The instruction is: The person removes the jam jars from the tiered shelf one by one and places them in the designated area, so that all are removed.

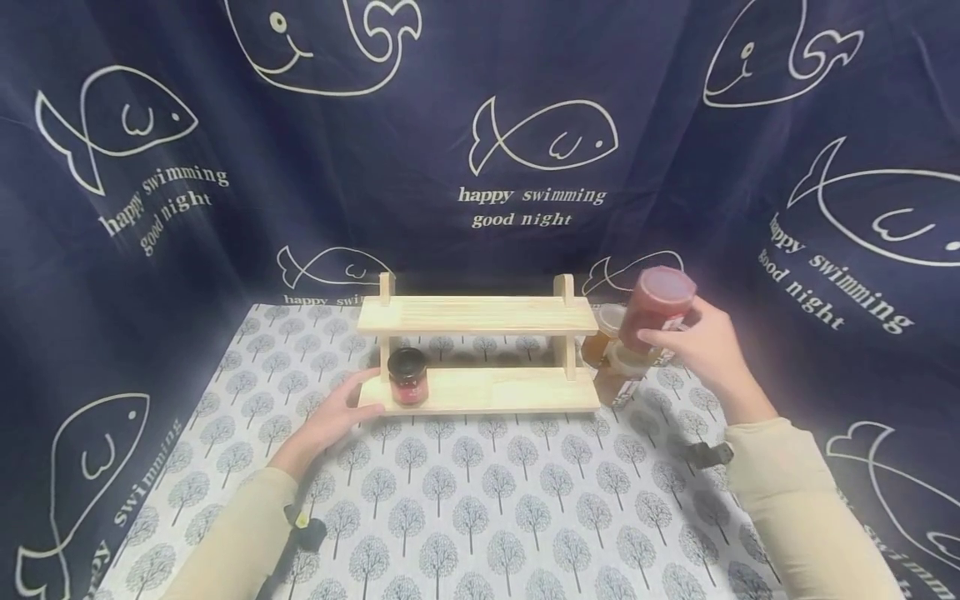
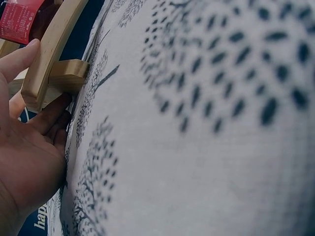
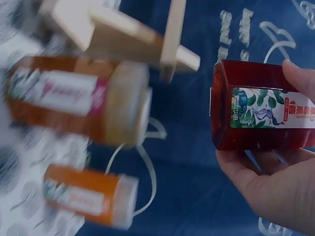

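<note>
My left hand [image 1: 337, 417] grips the left end of the lower board of a two-tier wooden shelf [image 1: 480, 392]. In the left wrist view its thumb lies against the board's edge and the other fingers reach beneath. A small black-lidded jar [image 1: 408, 379] with a red label stands on that board near this hand. My right hand [image 1: 708, 346] holds a large red jar [image 1: 652, 312] with a printed label [image 3: 266, 108], raised beside the shelf's right end. Two amber jars, a brownish one [image 3: 59, 98] and an orange one [image 3: 83, 194], stand below it.
A tree-patterned cloth [image 1: 480, 500] covers the table. Behind and on both sides hangs a dark blue curtain [image 1: 420, 167] with white fish drawings. The shelf's upper board [image 1: 480, 315] overhangs the lower one, and the amber jars stand close to its right end.
</note>
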Tool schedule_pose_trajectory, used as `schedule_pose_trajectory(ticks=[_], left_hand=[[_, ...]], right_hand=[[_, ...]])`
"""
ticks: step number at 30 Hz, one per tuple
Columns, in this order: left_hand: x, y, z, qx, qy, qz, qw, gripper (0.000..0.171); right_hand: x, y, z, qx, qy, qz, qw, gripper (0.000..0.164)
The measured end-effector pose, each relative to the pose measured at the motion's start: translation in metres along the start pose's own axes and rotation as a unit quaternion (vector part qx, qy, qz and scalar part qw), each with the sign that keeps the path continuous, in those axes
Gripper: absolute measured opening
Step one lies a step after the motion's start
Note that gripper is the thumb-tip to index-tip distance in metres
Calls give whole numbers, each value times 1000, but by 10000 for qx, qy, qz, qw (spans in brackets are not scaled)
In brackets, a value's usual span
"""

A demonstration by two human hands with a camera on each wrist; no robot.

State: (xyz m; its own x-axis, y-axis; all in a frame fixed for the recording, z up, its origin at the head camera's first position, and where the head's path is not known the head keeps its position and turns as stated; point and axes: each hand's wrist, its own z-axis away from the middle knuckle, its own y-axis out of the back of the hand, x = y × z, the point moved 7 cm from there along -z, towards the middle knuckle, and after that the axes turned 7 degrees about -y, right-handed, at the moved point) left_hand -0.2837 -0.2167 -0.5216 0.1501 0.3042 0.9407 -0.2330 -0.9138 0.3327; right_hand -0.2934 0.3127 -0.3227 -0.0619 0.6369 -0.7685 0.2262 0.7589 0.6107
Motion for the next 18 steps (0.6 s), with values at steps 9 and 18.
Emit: schedule_pose_trajectory(ticks=[9,18], left_hand=[[-1,-1,0,5,-27,91,10000,76],[-1,-2,0,-57,-16,405,9992,74]], right_hand=[[59,31,-6,184,-200,24,9996,53],[111,35,-10,69,-542,182,9983,64]])
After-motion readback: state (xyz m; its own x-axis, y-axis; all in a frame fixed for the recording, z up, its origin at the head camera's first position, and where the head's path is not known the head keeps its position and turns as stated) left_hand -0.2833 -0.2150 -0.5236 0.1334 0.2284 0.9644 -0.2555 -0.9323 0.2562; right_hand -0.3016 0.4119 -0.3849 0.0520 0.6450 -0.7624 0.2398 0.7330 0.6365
